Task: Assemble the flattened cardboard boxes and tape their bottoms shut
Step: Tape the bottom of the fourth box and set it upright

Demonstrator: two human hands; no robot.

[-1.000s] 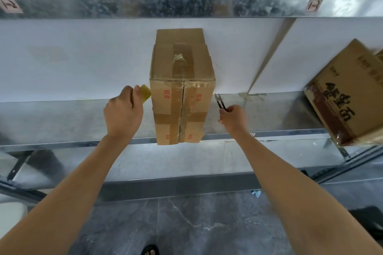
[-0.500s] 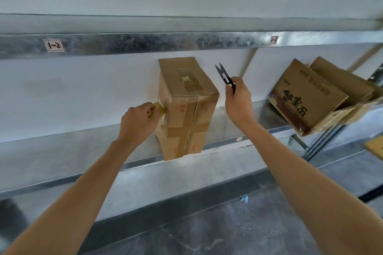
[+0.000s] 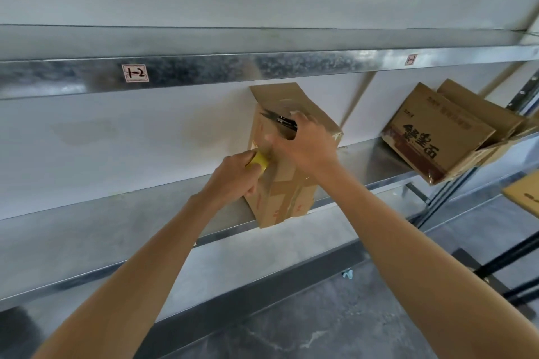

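label [image 3: 135,73]: "1-2" (handwritten) | on: shelf beam [image 3: 262,65] | second label [image 3: 411,59]: too small to read

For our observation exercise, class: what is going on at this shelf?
A person works on a cardboard box standing on a metal shelf. The left hand grips a yellow tape roll against the box's side, while the right hand holds black snips over the box. Brown tape already crosses its facing end.

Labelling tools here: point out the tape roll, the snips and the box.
tape roll [image 3: 259,161], head view, its yellow side
snips [image 3: 281,120], head view, black handle
box [image 3: 287,204], head view, taped front face
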